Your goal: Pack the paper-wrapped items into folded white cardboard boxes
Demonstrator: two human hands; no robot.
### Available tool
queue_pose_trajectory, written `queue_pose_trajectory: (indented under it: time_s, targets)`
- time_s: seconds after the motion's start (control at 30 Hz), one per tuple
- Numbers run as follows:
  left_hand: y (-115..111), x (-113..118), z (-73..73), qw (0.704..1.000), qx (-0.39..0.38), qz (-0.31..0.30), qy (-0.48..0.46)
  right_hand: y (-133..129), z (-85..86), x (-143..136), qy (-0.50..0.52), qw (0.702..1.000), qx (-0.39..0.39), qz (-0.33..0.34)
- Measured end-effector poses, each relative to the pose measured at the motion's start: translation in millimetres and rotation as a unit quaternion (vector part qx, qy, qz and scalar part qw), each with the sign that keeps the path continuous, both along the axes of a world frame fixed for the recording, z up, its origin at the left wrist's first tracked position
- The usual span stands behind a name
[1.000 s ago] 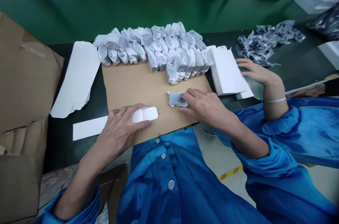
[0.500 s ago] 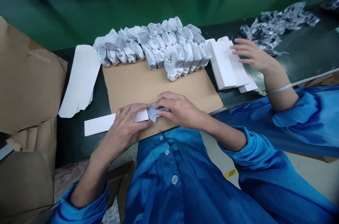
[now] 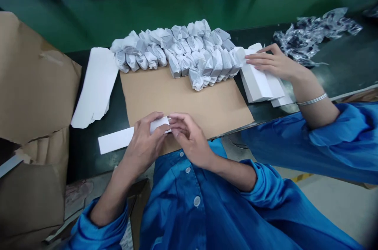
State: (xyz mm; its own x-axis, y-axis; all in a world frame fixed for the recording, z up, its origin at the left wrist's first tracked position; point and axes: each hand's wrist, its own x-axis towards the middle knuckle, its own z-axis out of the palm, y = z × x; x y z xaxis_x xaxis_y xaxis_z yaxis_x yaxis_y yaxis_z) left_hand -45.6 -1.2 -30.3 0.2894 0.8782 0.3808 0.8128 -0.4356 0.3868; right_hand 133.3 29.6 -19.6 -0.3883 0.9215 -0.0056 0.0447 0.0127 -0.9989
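A long, narrow white box [image 3: 115, 141] lies at a slant near the table's front edge. My left hand [image 3: 147, 137] is closed around it near its right end. At that end my right hand [image 3: 190, 136] has its fingers drawn together against the box's edge, thumb below. No grey-wrapped piece shows outside the box; its inside is hidden. Beneath my hands is a flat cardboard sheet [image 3: 183, 100]. Behind it, several pieces wrapped in thin pale-grey bags [image 3: 177, 49] are piled in rows.
Flat white cartons [image 3: 96, 84] are stacked on the left beside a big cardboard box [image 3: 38, 80]. To the right, a co-worker's hand [image 3: 273, 61] rests on white boxes [image 3: 256, 80]. Clear plastic bags with dark contents [image 3: 310, 37] lie farther right on the dark table [image 3: 339, 69].
The grey-wrapped piece at the box's right end has gone out of sight into it. My right hand has turned, its fingers now at that end. The co-worker's hand has come down onto the white boxes.
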Motion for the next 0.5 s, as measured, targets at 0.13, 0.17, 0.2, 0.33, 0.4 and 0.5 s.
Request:
queue_pose_trajectory:
  time_s: [0.13,0.17,0.2,0.33,0.4,0.5]
  targets:
    - [2,6,10.2,1.0,0.02,-0.015,-0.016,15,-3.5,-5,-0.028,0.999,0.024,-0.017]
    - [6,2,15.9,0.999,0.026,-0.018,-0.016,20,-6.5,-7,-0.025,0.999,0.024,-0.019]
    - [10,-4,22.4,0.999,0.038,-0.002,-0.02,25,-9.2,-9,-0.015,1.0,0.02,-0.016]
    - [33,-53,43.9,0.975,0.019,0.223,-0.015,46,-1.7,6,0.011,0.999,0.031,-0.009]
    - [44,-83,40.0,0.953,-0.077,0.291,0.036,58,21.3,33,-0.011,0.995,0.098,-0.012]
    - [55,-125,11.5,0.958,-0.128,0.253,0.03,77,79.1,86,-0.121,0.966,0.228,-0.005]
